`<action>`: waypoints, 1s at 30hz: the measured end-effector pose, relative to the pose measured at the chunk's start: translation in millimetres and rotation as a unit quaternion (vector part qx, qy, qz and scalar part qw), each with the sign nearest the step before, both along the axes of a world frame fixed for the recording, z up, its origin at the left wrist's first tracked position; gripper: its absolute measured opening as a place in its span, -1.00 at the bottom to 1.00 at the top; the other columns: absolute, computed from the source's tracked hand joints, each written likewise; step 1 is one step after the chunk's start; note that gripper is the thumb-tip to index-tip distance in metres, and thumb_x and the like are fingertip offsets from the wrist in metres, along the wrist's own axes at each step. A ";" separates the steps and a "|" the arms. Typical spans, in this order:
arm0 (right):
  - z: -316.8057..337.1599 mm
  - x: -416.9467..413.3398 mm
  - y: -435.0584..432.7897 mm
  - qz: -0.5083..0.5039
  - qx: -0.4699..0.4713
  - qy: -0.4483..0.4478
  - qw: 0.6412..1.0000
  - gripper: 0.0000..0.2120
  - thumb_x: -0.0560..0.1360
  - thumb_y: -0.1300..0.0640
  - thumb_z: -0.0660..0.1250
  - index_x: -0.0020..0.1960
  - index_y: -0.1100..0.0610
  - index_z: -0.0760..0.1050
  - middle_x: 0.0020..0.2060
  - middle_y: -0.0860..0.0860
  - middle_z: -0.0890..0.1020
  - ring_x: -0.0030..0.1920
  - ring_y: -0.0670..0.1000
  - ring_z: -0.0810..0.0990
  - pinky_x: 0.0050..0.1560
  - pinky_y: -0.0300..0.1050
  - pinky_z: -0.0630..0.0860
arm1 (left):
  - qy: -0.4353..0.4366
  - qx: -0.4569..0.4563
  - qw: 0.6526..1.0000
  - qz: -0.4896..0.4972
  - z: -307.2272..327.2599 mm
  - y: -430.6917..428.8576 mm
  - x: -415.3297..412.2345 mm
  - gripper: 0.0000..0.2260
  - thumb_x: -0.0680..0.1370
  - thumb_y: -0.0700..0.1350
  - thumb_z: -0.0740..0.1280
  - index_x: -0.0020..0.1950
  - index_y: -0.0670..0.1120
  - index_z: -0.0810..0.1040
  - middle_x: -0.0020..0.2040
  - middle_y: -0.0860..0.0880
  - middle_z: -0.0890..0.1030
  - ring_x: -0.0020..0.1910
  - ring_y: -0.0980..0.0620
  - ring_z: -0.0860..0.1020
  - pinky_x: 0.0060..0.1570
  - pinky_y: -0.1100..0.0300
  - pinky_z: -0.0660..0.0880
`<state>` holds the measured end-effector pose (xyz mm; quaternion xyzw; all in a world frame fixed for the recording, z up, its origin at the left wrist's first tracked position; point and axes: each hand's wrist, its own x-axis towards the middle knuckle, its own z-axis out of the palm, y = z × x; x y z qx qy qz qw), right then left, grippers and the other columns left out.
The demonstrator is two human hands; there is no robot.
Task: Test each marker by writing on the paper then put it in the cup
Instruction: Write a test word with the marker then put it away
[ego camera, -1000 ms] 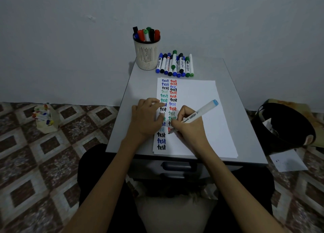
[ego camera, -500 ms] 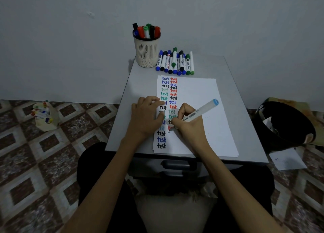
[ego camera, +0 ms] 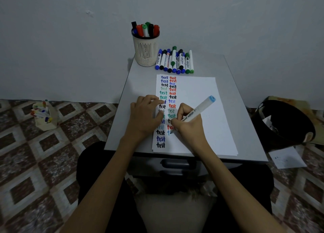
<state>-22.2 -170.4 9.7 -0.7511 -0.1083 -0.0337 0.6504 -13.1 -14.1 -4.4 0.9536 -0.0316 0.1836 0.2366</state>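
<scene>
Light-blue marker point(ego camera: 198, 110) sits in the right hand point(ego camera: 189, 127), grasped between thumb and curled fingers near its writing end. Its tip is down on the paper point(ego camera: 201, 96) at the foot of the second column of words, where a pale blue letter shows just beside the tip. The barrel slants up and away to the right, its blue end raised above the sheet. The left hand point(ego camera: 145, 117) rests loosely on the left side of the paper over the first column, fingers bent and pressing the sheet down, with nothing visibly held. Two columns of the word "test" run down the sheet in blue, black, green and red. The paper lies on a small grey table point(ego camera: 236, 101). At the far edge of the table stands a cream slotted cup point(ego camera: 146, 48) with several markers upright in it, and just to its right a row of capped markers point(ego camera: 175, 61) lies side by side. On the tiled floor, a small box of pens point(ego camera: 44, 117) stands to the left, and a black bin point(ego camera: 284, 124) is to the right, with a loose sheet point(ego camera: 287, 157) beside it.
</scene>
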 end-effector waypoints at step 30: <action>-1.8 -0.9 -0.8 -0.014 0.020 0.012 1.000 -0.76 0.32 0.33 0.31 -0.35 0.20 0.24 -0.32 0.38 0.46 -0.14 0.44 0.53 -0.17 0.34 0.58 | 0.004 0.010 1.000 0.004 0.1 0.2 1.3 -0.61 0.42 0.05 0.19 0.20 -0.01 0.53 0.20 -0.01 0.49 0.17 -0.03 0.39 0.01 0.14 0.19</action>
